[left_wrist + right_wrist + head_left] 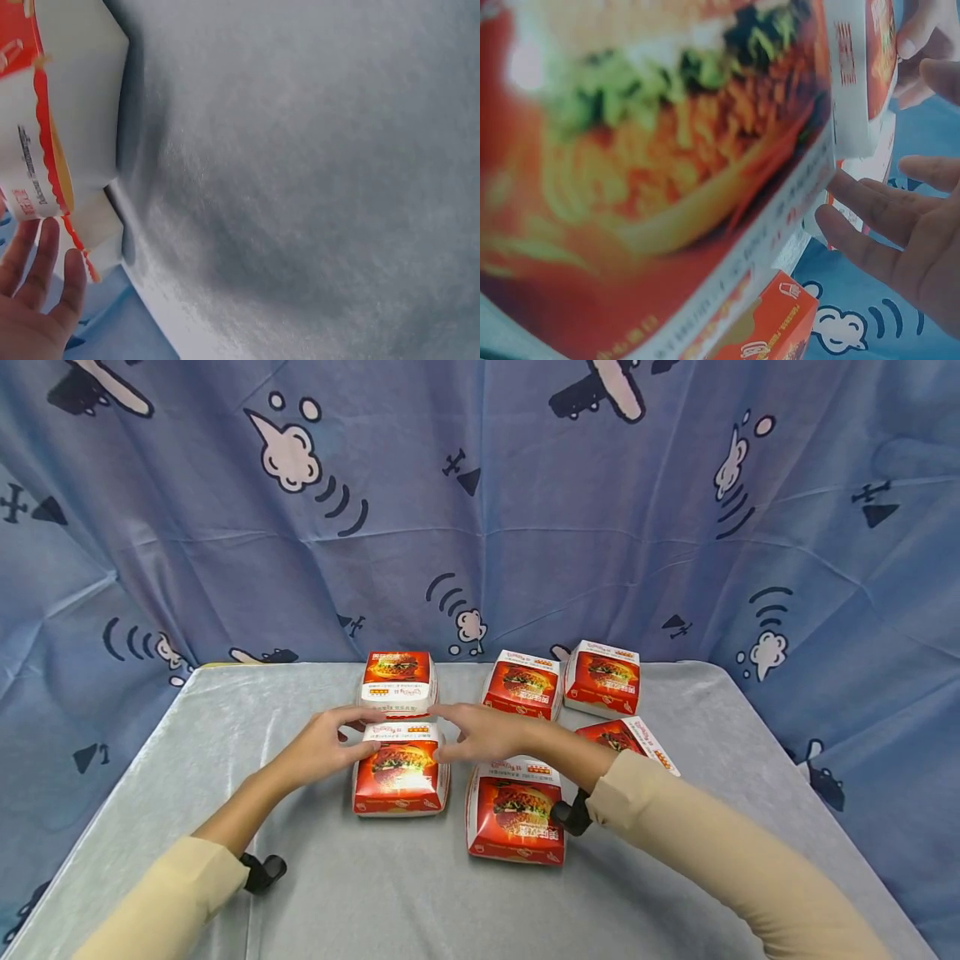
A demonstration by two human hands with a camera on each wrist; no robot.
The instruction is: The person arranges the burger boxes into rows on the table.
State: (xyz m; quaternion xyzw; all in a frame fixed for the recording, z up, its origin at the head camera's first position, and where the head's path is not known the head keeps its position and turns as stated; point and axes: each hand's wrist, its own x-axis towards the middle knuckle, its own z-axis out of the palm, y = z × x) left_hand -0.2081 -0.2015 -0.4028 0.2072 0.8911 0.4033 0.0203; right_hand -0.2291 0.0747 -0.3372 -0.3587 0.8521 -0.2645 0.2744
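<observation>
A red and white burger box (401, 768) with a burger picture on its lid sits left of the table's middle. At its left rear edge is my left hand (322, 743), thumb by the lid and fingers reaching behind. My right hand (483, 731) is at its right rear side, and the right wrist view shows those fingers spread and loosely extended. Directly behind stands another burger box (397, 681), close to the fingertips of both hands. In the left wrist view, fingertips (49, 229) lie near a box's end; contact is hard to tell.
A burger box (517, 818) lies under my right forearm, with a tilted box (626, 739) partly hidden behind the arm. Two more boxes (522, 685) (603, 677) stand at the back right. A grey cloth covers the table (315, 885); a blue patterned curtain (525, 510) hangs behind.
</observation>
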